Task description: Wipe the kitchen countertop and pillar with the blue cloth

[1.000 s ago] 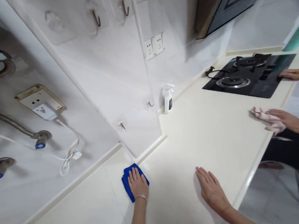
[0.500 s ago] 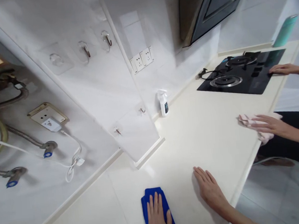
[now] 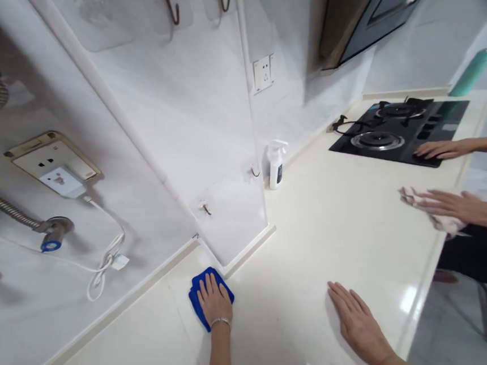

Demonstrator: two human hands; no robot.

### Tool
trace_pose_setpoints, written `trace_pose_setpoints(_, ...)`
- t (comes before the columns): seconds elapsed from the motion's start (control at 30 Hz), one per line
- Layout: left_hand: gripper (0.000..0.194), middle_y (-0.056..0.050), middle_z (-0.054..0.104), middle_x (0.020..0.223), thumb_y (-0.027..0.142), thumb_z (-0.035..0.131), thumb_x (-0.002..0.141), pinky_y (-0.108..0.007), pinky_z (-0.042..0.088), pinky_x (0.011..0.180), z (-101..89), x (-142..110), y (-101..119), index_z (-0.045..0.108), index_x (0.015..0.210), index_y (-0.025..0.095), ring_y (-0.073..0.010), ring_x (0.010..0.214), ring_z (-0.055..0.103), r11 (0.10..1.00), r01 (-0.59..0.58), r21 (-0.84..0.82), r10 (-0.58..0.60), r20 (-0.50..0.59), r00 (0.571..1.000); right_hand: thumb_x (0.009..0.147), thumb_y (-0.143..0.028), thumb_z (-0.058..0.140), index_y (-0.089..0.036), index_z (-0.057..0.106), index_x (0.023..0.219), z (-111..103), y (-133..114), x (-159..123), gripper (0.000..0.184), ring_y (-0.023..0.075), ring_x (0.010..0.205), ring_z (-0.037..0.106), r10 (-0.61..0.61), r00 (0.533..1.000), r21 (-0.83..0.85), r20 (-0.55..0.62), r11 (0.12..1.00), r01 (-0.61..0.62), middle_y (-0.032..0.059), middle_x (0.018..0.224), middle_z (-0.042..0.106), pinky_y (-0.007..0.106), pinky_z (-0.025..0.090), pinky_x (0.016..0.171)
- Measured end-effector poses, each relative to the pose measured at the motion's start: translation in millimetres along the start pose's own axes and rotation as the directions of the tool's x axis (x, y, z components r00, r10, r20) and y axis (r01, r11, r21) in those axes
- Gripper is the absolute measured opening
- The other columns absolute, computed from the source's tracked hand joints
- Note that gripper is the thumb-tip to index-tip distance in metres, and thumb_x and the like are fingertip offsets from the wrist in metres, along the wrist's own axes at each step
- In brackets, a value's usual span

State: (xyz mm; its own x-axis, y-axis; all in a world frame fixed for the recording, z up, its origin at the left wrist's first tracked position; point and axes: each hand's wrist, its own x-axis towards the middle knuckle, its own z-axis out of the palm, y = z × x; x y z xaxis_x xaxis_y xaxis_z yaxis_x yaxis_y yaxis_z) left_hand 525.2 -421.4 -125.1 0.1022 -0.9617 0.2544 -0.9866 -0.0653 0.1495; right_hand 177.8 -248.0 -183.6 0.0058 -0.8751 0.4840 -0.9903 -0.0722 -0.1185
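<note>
A folded blue cloth (image 3: 199,297) lies on the pale countertop, by the base corner of the projecting wall. My left hand (image 3: 215,301), with a bracelet at the wrist, presses flat on the cloth with its fingers stretched out. Farther right, my right hand (image 3: 360,323) rests palm down on the bare counter near the front edge. Its fingers are extended, and nothing shows under it.
Another person's hand (image 3: 456,206) presses a pale pink cloth (image 3: 445,223) on the counter; their other hand (image 3: 443,149) touches the black gas hob (image 3: 368,146). A white spray bottle (image 3: 275,168) stands against the wall. A socket with plug (image 3: 62,181) is at left.
My left hand has pushed the blue cloth forward and left, up to the wall corner. My right hand stays on the counter. The other person's far hand has moved onto the hob.
</note>
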Motion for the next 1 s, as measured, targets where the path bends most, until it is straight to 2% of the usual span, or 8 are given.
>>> trace_pose_setpoints(0.17, 0.054, -0.006, 0.044, 0.154, 0.03, 0.03, 0.095, -0.052, 0.026, 0.121, 7.7, 54, 1, 0.039, 0.147, 0.02, -0.0292, 0.146, 0.031, 1.0, -0.001, -0.007, 0.001, 0.007, 1.0, 0.077, -0.001, 0.034, -0.014, 0.014, 0.156, 1, 3, 1, 0.082, 0.0255, 0.143, 0.035, -0.04, 0.999, -0.039, -0.026, 0.998, 0.039, 0.0142, 0.15, 0.044, 0.049, 0.032, 0.116)
trace_pose_setpoints(0.27, 0.055, -0.004, 0.043, 0.154, 0.031, 0.027, 0.096, -0.049, 0.024, 0.122, 8.3, 80, -6, 0.039, 0.148, 0.019, -0.0282, 0.146, 0.03, 0.999, -0.051, 0.0, 0.051, 0.036, 0.998, 0.079, -0.003, 0.035, -0.015, 0.015, 0.156, 1, 4, 2, 0.081, 0.0253, 0.142, 0.036, -0.042, 0.999, -0.028, -0.015, 0.999, 0.041, 0.0134, 0.151, 0.043, 0.049, 0.031, 0.117)
trace_pose_setpoints(0.37, 0.055, -0.003, 0.041, 0.155, 0.032, 0.027, 0.096, -0.048, 0.023, 0.122, 10.0, 104, -13, 0.039, 0.148, 0.018, -0.0276, 0.147, 0.029, 0.999, -0.048, -0.006, 0.048, 0.077, 0.996, 0.079, -0.003, 0.035, -0.016, 0.015, 0.156, -2, 3, 3, 0.081, 0.0244, 0.142, 0.036, -0.02, 1.0, -0.02, 0.002, 1.0, 0.02, 0.0124, 0.153, 0.041, 0.049, 0.031, 0.117)
trace_pose_setpoints(0.47, 0.056, -0.004, 0.042, 0.155, 0.033, 0.028, 0.095, -0.05, 0.024, 0.122, 13.5, 125, -17, 0.039, 0.148, 0.018, -0.0284, 0.146, 0.03, 1.0, -0.011, -0.019, 0.012, 0.087, 0.996, 0.079, -0.001, 0.034, -0.016, 0.014, 0.156, -4, 1, 5, 0.082, 0.0237, 0.142, 0.036, 0.001, 1.0, -0.02, 0.018, 1.0, -0.001, 0.0118, 0.154, 0.039, 0.048, 0.031, 0.118)
trace_pose_setpoints(0.57, 0.056, -0.005, 0.043, 0.155, 0.034, 0.028, 0.095, -0.051, 0.024, 0.121, 15.1, 134, -16, 0.04, 0.148, 0.02, -0.0279, 0.146, 0.03, 0.999, 0.02, -0.035, -0.017, 0.078, 0.997, 0.078, 0.0, 0.034, -0.016, 0.013, 0.157, -5, 1, 6, 0.083, 0.0233, 0.142, 0.036, 0.004, 1.0, -0.029, 0.01, 1.0, -0.004, 0.0117, 0.154, 0.039, 0.048, 0.032, 0.117)
trace_pose_setpoints(0.73, 0.058, -0.007, 0.041, 0.156, 0.037, 0.027, 0.095, -0.049, 0.023, 0.122, 8.2, 112, -13, 0.039, 0.148, 0.015, -0.0287, 0.147, 0.029, 0.999, 0.03, -0.035, -0.028, 0.062, 0.998, 0.078, 0.001, 0.034, -0.016, 0.012, 0.157, -2, 1, 7, 0.083, 0.0227, 0.142, 0.036, 0.004, 1.0, -0.05, -0.011, 0.999, -0.004, 0.0114, 0.153, 0.042, 0.047, 0.032, 0.117)
trace_pose_setpoints(0.87, 0.059, -0.007, 0.042, 0.155, 0.037, 0.024, 0.096, -0.049, 0.024, 0.122, 2.1, 70, -12, 0.04, 0.147, 0.014, -0.0294, 0.146, 0.03, 0.999, 0.038, -0.014, -0.038, 0.021, 0.999, 0.075, 0.002, 0.036, -0.013, 0.017, 0.155, 2, 1, 6, 0.083, 0.0233, 0.143, 0.034, 0.017, 1.0, -0.059, -0.001, 0.998, -0.017, 0.0126, 0.154, 0.04, 0.047, 0.031, 0.117)
trace_pose_setpoints(1.0, 0.06, -0.008, 0.042, 0.155, 0.039, 0.024, 0.096, -0.05, 0.027, 0.121, -2.0, 20, -10, 0.039, 0.148, 0.014, -0.0295, 0.146, 0.03, 1.0, 0.02, -0.019, -0.019, 0.03, 0.999, 0.073, -0.001, 0.038, -0.013, 0.027, 0.152, 2, 0, 6, 0.081, 0.0239, 0.144, 0.033, 0.041, 0.999, -0.025, 0.013, 0.999, -0.04, 0.0123, 0.152, 0.043, 0.048, 0.03, 0.118)
